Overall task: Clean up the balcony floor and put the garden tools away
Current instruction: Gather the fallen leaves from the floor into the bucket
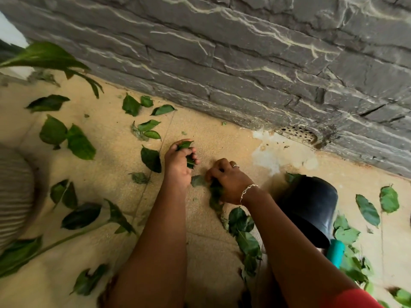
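Two bare forearms (160, 241), reaching forward. Left hand (178, 161): curled round a wad of leaves (185, 144). Right hand (229, 183): curled, gripping more leaves against the balcony floor (111, 130). Black pot (311, 207), tipped over, just right of right hand; teal handle (335, 252) beside it. Advised: rake strays left of left hand together, lift in bunches, not singly.

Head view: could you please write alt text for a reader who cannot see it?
A person's left hand and right hand each grip green leaves over a tan balcony floor strewn with more. A black pot lies tipped beside the right arm, near a grey stone wall.
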